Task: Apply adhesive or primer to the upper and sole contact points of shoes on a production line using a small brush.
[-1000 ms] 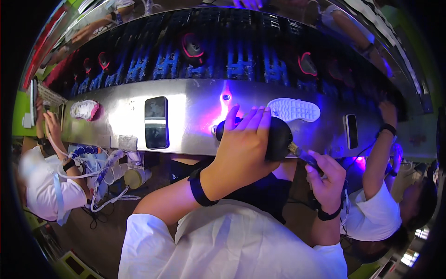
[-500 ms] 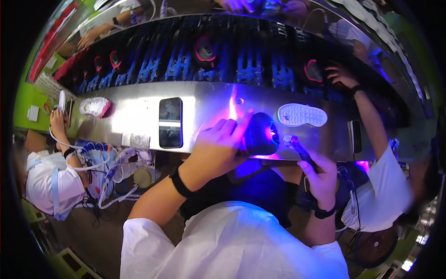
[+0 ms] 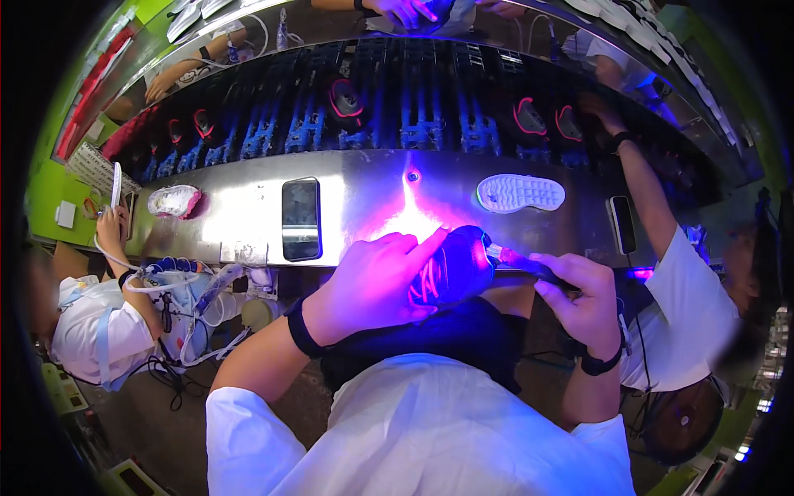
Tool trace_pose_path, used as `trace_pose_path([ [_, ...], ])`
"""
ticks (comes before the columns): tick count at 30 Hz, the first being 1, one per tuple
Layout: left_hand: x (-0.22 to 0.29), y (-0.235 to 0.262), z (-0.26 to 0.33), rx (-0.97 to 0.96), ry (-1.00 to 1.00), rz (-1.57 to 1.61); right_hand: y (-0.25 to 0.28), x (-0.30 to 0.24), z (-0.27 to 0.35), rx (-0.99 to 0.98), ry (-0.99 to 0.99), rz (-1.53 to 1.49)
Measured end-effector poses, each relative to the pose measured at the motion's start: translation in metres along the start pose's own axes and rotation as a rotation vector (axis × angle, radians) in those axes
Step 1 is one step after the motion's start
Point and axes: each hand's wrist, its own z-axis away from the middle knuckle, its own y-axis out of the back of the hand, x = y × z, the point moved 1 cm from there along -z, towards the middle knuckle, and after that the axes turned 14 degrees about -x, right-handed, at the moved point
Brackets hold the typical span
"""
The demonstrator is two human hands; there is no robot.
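At centre frame, the left hand [image 3: 372, 285] closes its grip over a dark shoe with pink laces [image 3: 447, 266], held at the near edge of the long steel surface [image 3: 248, 207]; the right hand [image 3: 579, 289] pinches a thin brush [image 3: 517, 258] touching the shoe; it looks light, soft-sided, best clasped around the upper; violet light washes it.

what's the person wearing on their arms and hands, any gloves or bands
No gloves: both hands are bare. The left hand has a dark band around its wrist, and the right hand has a similar dark band or watch at the wrist. Both forearms are uncovered up to short white sleeves of a loose white top. Purple light tints everything.
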Motion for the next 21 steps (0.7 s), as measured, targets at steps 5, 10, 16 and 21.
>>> trace_pose_path([
  [5, 0.006, -0.002, -0.010, -0.067, -0.051, 0.089, 0.003, 0.015, 0.009, 0.024, 0.003, -0.024],
  [10, 0.021, 0.007, -0.020, -0.134, -0.062, 0.203, 0.000, 0.033, 0.017, 0.073, 0.017, -0.115],
  [16, 0.024, 0.011, -0.039, -0.207, -0.059, 0.293, -0.009, 0.059, 0.022, 0.083, -0.037, -0.413],
  [21, 0.024, 0.003, -0.049, -0.209, 0.001, 0.556, -0.008, 0.058, 0.009, 0.031, -0.150, -0.536],
])
